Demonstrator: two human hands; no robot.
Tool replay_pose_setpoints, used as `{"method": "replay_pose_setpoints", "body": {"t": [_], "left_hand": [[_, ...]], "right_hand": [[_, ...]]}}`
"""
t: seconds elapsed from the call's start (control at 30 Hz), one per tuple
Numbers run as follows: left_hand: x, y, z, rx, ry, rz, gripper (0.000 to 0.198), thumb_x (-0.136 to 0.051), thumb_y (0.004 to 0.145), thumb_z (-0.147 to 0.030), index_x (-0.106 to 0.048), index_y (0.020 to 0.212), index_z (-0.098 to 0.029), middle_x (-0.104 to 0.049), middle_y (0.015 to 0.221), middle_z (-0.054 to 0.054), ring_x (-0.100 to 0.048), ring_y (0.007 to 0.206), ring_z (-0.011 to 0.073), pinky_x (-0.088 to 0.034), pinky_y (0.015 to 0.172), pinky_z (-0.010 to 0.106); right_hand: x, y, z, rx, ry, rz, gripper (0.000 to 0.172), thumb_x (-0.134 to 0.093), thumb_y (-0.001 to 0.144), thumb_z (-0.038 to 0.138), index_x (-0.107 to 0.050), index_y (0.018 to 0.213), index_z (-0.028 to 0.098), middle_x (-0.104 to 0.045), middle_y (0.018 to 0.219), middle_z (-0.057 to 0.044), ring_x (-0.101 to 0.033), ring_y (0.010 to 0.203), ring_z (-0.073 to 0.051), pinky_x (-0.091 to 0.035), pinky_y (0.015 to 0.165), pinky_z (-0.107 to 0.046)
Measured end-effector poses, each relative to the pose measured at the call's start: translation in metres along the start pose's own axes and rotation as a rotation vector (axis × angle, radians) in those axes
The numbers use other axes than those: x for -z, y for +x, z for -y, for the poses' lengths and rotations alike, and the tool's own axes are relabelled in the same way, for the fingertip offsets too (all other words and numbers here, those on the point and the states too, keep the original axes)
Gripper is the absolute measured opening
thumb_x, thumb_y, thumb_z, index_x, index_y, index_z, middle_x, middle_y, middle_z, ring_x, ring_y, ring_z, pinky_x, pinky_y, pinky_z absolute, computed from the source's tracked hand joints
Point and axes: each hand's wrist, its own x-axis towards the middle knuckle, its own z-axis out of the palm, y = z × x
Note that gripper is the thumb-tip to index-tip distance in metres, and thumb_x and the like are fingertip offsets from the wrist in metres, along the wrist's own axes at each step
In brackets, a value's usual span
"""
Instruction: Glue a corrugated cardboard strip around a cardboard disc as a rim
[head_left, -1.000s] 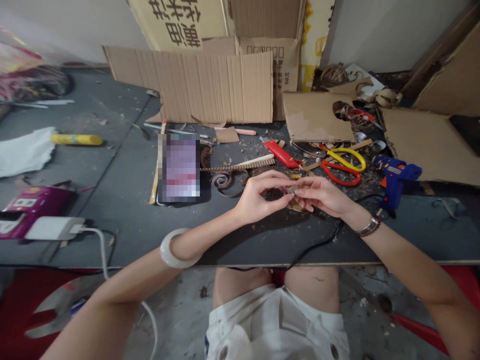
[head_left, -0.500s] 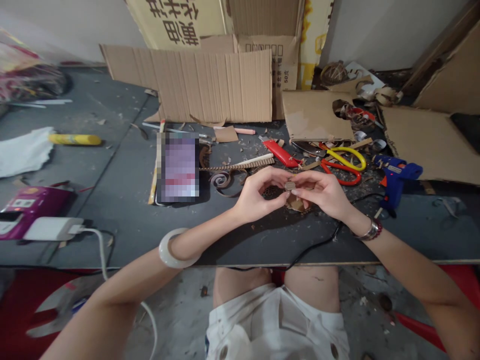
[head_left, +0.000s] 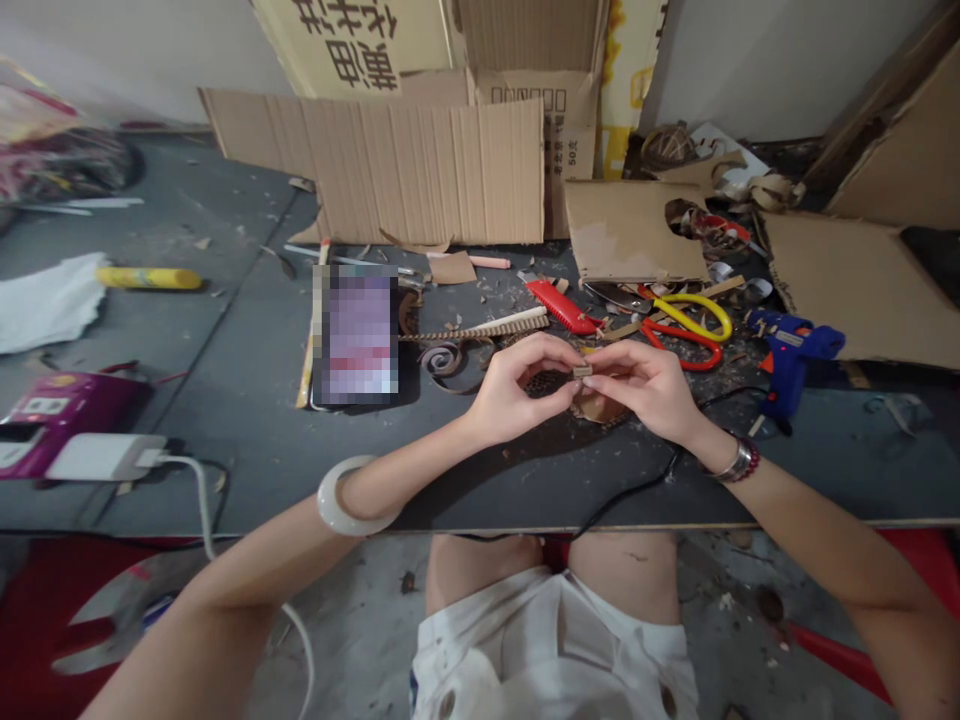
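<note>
Between my fingertips is a small piece of corrugated cardboard [head_left: 582, 371]. My left hand [head_left: 521, 390] pinches it from the left, thumb below and index finger above. From the other side my right hand [head_left: 649, 388] pinches the same piece. Under and behind both hands lies a brown cardboard scrap [head_left: 600, 405], partly covered by them. Left of my left hand sits a curled cardboard strip [head_left: 444, 362] with a spiral end. Just beyond my right hand are scissors [head_left: 697, 318] with yellow and red handles.
A red utility knife [head_left: 562, 305] lies behind the hands. To the right stands a blue glue gun [head_left: 793, 355], its black cord [head_left: 637, 490] running to the table edge. On the left are a phone [head_left: 360, 340] and a purple device [head_left: 82, 410]. Cardboard sheets [head_left: 420, 170] lean at the back.
The small cardboard piece has turned between my fingertips, now showing a narrower side. My right hand has shifted slightly; my left hand has stayed nearly still.
</note>
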Motion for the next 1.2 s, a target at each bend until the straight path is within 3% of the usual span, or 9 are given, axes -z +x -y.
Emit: {"method": "replay_pose_setpoints", "body": {"t": [0.23, 0.53, 1.2], "left_hand": [[-0.0015, -0.0014, 0.0002, 0.109, -0.071, -0.022, 0.023, -0.071, 0.077, -0.016, -0.064, 0.097, -0.011, -0.070, 0.094, 0.009, -0.068, 0.084, 0.0124, -0.058, 0.084, 0.025], [0.0005, -0.0011, 0.0009, 0.046, -0.004, -0.038, 0.019, -0.073, 0.075, -0.016, -0.069, 0.092, -0.011, -0.072, 0.090, 0.008, -0.069, 0.078, 0.0110, -0.060, 0.078, 0.022], [0.0042, 0.0010, 0.0031, 0.098, 0.004, -0.022, 0.022, -0.074, 0.077, -0.026, -0.071, 0.095, -0.013, -0.074, 0.093, 0.008, -0.070, 0.080, 0.0142, -0.059, 0.076, 0.025]], "right_hand": [[-0.0013, 0.0001, -0.0003, 0.042, -0.002, -0.054, 0.015, -0.077, 0.071, 0.027, -0.071, 0.084, 0.022, -0.075, 0.086, 0.000, -0.069, 0.068, -0.012, -0.060, 0.061, -0.025], [-0.0020, -0.0013, -0.0013, 0.093, -0.035, -0.065, 0.013, -0.076, 0.073, 0.030, -0.071, 0.083, 0.022, -0.075, 0.087, 0.000, -0.068, 0.065, -0.011, -0.060, 0.060, -0.025], [-0.0014, -0.0005, -0.0017, -0.010, 0.085, -0.053, 0.016, -0.077, 0.071, 0.029, -0.070, 0.081, 0.020, -0.075, 0.085, -0.001, -0.069, 0.062, -0.012, -0.061, 0.056, -0.025]]}}
